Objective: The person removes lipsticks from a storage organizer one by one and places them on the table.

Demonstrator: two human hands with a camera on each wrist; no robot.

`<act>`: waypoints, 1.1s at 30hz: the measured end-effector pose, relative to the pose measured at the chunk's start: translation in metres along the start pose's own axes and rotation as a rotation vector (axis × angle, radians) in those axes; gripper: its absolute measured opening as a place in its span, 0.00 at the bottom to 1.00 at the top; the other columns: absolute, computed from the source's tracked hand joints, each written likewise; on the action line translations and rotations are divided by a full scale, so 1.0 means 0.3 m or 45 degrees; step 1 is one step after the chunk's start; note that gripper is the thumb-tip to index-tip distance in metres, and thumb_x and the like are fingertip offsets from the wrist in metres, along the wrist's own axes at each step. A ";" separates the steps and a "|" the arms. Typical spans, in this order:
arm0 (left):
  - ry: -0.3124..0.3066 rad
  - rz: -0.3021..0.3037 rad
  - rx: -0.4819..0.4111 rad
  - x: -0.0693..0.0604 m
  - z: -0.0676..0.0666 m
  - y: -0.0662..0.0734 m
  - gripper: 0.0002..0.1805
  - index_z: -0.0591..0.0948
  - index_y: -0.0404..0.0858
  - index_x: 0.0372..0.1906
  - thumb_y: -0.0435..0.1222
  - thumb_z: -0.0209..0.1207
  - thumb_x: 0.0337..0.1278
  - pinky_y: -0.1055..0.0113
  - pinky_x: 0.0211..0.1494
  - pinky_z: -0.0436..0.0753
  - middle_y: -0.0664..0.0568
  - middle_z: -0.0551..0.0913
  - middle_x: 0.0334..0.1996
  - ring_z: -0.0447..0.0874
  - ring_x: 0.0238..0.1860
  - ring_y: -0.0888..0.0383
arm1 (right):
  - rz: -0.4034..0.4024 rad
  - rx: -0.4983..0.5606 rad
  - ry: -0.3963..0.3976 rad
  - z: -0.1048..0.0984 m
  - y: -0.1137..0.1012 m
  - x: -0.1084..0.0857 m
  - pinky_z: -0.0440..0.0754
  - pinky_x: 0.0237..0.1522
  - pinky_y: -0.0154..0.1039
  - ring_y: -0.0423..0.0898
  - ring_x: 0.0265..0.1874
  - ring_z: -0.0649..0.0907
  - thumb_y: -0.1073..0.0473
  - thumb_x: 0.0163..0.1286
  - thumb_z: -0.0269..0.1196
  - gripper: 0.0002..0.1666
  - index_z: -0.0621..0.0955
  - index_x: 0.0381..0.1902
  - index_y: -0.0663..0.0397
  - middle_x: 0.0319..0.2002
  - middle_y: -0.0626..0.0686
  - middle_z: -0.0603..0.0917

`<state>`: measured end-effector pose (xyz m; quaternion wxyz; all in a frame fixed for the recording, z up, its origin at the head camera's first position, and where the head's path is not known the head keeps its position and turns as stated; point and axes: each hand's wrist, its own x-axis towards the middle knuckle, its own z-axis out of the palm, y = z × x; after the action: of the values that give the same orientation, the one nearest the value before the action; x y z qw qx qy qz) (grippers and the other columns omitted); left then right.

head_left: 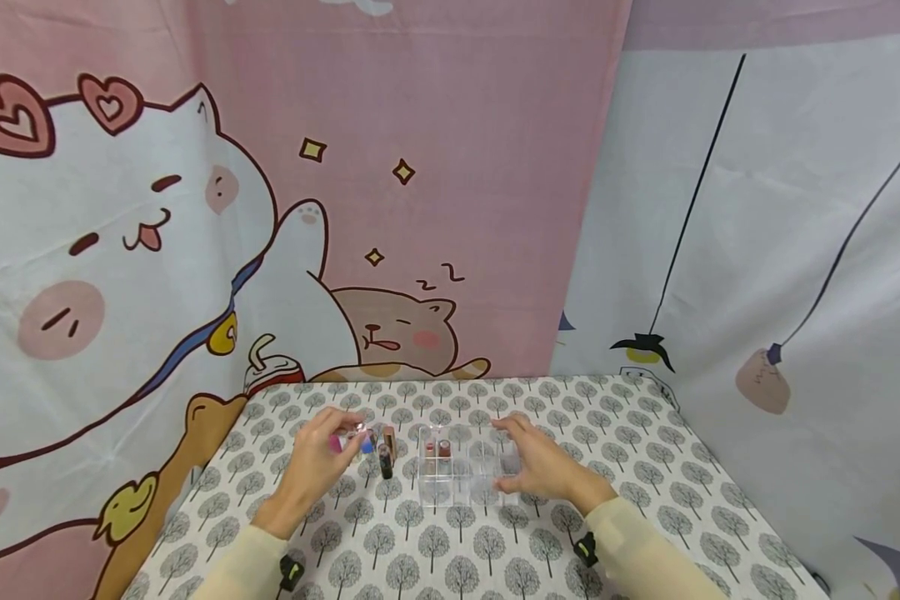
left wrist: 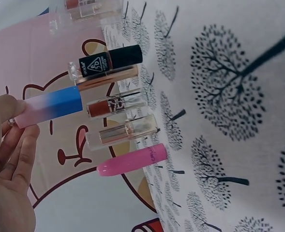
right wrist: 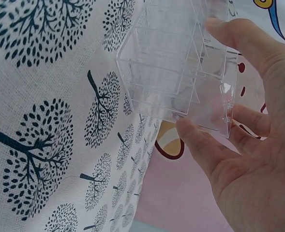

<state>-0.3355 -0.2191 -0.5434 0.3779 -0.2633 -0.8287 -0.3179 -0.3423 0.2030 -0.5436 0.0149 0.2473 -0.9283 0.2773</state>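
My left hand [head_left: 318,450] pinches a lipstick tube [left wrist: 55,105] that fades from pink to blue, between thumb and fingers. Beside it on the cloth stand several other lipsticks: a black one [left wrist: 111,61], a rose-gold one [left wrist: 108,79], a clear one with a red-brown bullet [left wrist: 101,108], a clear-and-gold one [left wrist: 115,136] and a bright pink tube [left wrist: 132,161]. To their right sits a clear plastic organizer [head_left: 438,493] with compartments. My right hand [head_left: 536,462] holds its right end, thumb and fingers on opposite sides. Red-topped lipsticks [head_left: 444,451] stand in its left compartments.
A white cloth [head_left: 435,550] printed with grey trees covers the table. Behind it hangs a pink curtain [head_left: 465,167] with cartoon animals, and a pale printed sheet [head_left: 795,250] hangs along the right side.
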 end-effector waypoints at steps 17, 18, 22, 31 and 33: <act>-0.125 -0.046 0.027 -0.039 0.003 -0.031 0.18 0.92 0.33 0.48 0.23 0.85 0.52 0.76 0.34 0.88 0.46 0.93 0.38 0.87 0.31 0.60 | -0.004 0.019 -0.002 0.004 0.007 0.006 0.85 0.79 0.73 0.66 0.76 0.84 0.45 0.61 0.90 0.68 0.68 0.91 0.52 0.84 0.60 0.76; -0.138 -0.057 0.023 -0.041 0.003 -0.031 0.18 0.92 0.33 0.48 0.23 0.85 0.52 0.76 0.34 0.88 0.46 0.93 0.38 0.87 0.31 0.59 | -0.003 0.020 -0.002 0.004 0.008 0.005 0.84 0.79 0.73 0.66 0.76 0.84 0.45 0.61 0.90 0.68 0.68 0.91 0.52 0.84 0.60 0.76; -0.202 -0.112 0.001 -0.050 0.007 -0.036 0.18 0.92 0.34 0.49 0.23 0.85 0.54 0.75 0.35 0.89 0.46 0.93 0.39 0.88 0.32 0.54 | 0.001 0.012 -0.003 0.002 0.008 0.006 0.84 0.80 0.73 0.66 0.76 0.84 0.44 0.61 0.90 0.68 0.68 0.91 0.52 0.84 0.60 0.76; -0.254 -0.102 0.005 -0.077 0.031 -0.060 0.20 0.92 0.34 0.50 0.23 0.86 0.53 0.69 0.40 0.95 0.48 0.93 0.40 0.93 0.35 0.50 | 0.006 0.022 -0.003 0.002 0.008 0.005 0.83 0.80 0.74 0.66 0.77 0.83 0.45 0.61 0.90 0.67 0.68 0.91 0.50 0.85 0.60 0.75; -0.255 -0.099 -0.008 -0.080 0.035 -0.062 0.20 0.92 0.33 0.50 0.23 0.86 0.53 0.63 0.42 0.97 0.46 0.93 0.40 0.94 0.36 0.49 | 0.004 0.024 -0.003 0.002 0.007 0.004 0.84 0.80 0.74 0.66 0.77 0.83 0.45 0.61 0.90 0.67 0.68 0.91 0.51 0.85 0.60 0.75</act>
<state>-0.3393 -0.2285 -0.5738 0.2796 -0.2626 -0.8709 -0.3071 -0.3443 0.2037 -0.5449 0.0113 0.2462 -0.9261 0.2857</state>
